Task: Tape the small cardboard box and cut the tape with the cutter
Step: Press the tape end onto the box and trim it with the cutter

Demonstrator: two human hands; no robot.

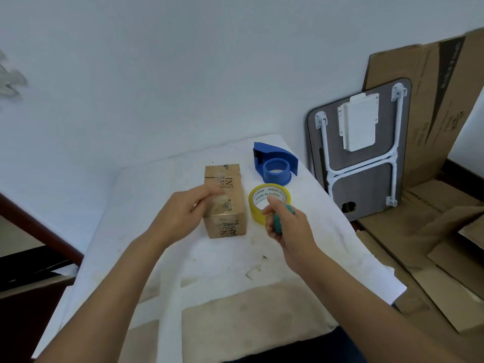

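A small brown cardboard box (230,216) with black lettering lies on the white-covered table (162,205), glossy tape along its top. My left hand (187,213) rests against the box's left side, fingers blurred over its top. Right of the box lies a yellow tape roll (258,210), flat on the cloth. My right hand (285,226) hovers over the roll's near edge, closed around a green cutter (278,224), most of which is hidden in the fist.
A blue tape dispenser (275,166) sits behind the roll near the table's far right corner. A folded lap table (366,158) leans against the wall on the right, with flattened cardboard (432,231) behind and beside it. A dark wooden edge (39,231) runs at left.
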